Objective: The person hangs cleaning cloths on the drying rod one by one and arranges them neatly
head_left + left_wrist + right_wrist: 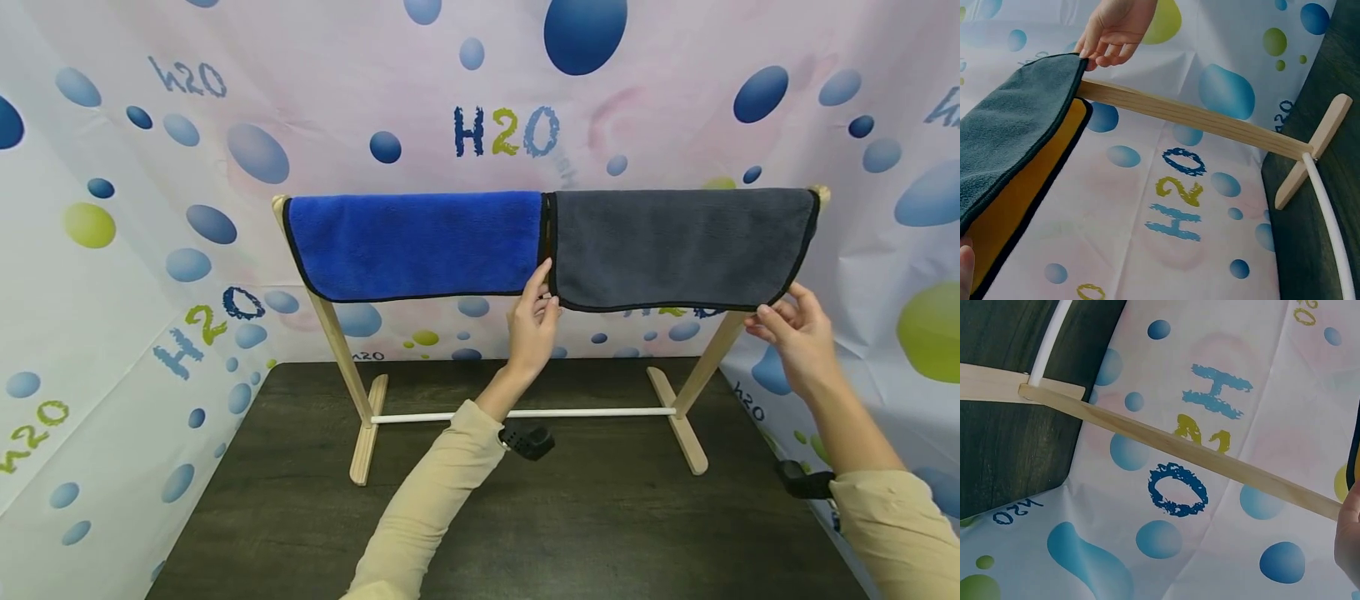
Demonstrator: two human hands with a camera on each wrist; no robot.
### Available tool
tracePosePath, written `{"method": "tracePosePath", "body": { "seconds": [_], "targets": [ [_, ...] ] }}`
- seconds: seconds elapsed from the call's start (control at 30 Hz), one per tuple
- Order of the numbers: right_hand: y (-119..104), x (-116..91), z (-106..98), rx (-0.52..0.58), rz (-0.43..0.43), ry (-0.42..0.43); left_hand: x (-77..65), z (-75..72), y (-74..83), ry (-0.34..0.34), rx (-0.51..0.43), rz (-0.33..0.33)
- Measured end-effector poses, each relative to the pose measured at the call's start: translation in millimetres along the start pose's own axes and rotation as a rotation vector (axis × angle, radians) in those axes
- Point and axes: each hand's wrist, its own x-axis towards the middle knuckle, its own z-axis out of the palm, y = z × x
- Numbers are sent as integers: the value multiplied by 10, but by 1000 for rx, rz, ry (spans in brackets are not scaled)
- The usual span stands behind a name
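Note:
A grey towel [682, 246] with black edging hangs folded over the top of a wooden rack [708, 362]. Its orange-yellow underside [1035, 194] shows in the left wrist view. My left hand [531, 329] is at the towel's lower left corner, thumb and fingers pinching the edge. At the lower right corner, my right hand [802, 337] pinches the edging between thumb and fingers. In the right wrist view, only part of the right hand [1349, 544] shows at the right border. A blue towel [416, 246] with black edging hangs beside the grey one, left of my left hand.
The rack stands on a dark wooden table [600, 517], with a white rod [592, 412] joining its feet low down. Behind and at the sides hangs a white sheet [330, 108] printed with bubbles and lettering.

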Motion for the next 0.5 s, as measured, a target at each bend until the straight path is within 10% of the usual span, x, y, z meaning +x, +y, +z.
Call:
{"method": "tracePosePath", "body": {
  "seconds": [0.2, 0.5],
  "targets": [
    [33, -63, 31, -13, 16, -46, -112, -121, 188, -49, -10, -28],
    [136, -253, 34, -28, 70, -103, -258, -323, -124, -142, 17, 17]
  ]
}}
